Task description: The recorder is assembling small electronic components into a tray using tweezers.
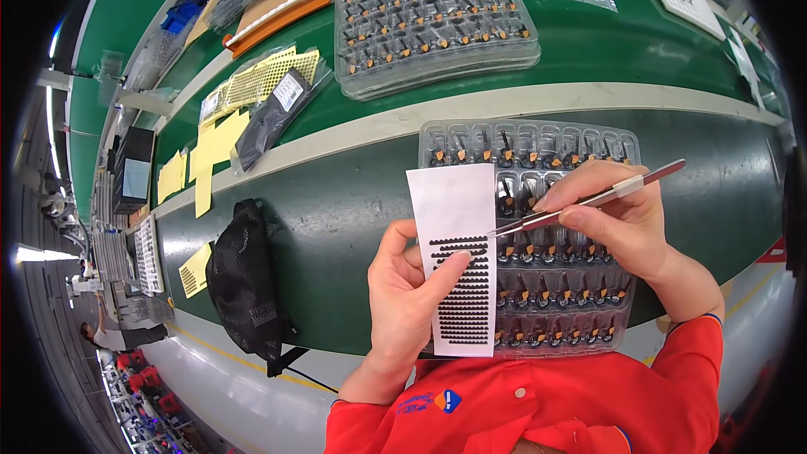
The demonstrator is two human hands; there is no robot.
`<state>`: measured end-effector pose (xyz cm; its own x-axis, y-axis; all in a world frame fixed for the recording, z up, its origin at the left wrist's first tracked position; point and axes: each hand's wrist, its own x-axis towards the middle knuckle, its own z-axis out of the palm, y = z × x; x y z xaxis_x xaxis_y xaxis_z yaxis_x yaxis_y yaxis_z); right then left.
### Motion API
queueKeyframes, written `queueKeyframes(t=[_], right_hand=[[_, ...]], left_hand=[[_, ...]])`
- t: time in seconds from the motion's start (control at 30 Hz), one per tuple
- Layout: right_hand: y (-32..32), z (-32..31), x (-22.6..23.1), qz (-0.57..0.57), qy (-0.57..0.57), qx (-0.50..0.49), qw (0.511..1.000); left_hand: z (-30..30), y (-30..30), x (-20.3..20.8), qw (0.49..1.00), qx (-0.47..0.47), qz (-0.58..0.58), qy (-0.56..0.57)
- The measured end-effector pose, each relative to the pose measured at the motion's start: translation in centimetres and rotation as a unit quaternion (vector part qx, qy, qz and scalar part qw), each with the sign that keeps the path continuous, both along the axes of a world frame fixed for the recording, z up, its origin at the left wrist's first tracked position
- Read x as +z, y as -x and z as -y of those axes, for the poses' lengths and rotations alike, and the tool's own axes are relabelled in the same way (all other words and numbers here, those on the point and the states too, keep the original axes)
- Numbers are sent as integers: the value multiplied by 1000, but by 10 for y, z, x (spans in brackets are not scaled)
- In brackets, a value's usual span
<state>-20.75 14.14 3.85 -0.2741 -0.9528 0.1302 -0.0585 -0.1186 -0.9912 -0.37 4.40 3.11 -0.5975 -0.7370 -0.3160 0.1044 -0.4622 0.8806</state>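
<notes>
While the left hand (pixel 402 298) clamps the white sheet (pixel 454 202) over the left side of the clear tray (pixel 538 124), the right hand (pixel 620 212) pinches tweezers (pixel 605 196) above that tray. A steady sheet and light, shallow tips should suit the black pieces (pixel 465 307).

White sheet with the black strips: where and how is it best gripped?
Pinch the white sheet by its blank upper part, probably from the left: it is flat, and the black strips lie lower down. The left hand holds that side; the tweezers in the right hand reach in from the right.
</notes>
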Motion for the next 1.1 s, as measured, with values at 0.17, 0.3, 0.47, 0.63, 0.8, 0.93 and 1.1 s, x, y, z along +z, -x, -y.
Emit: queueKeyframes(t=[0.17,0.3,0.47,0.63,0.8,0.93,1.1], right_hand=[[-1,1,0,-45,18,11,999],[-2,2,-1,-50,27,14,998],[-2,2,0,-55,25,8,998],[-5,1,1,-42,14,10,999],[-5,1,-1,3,-1,10,1000],[-5,1,-2,-1,5,0,1000],[-7,1,1,18,-35,-4,999]], left_hand=[[1,1,0,1000,3,8,17],[1,2,-3,1000,7,13,25],[0,3,-3,999,19,20,42],[0,4,-3,998,23,27,42],[-1,4,-4,998,27,26,48],[-2,5,-4,998,30,24,49],[-2,6,-3,997,34,31,61]])
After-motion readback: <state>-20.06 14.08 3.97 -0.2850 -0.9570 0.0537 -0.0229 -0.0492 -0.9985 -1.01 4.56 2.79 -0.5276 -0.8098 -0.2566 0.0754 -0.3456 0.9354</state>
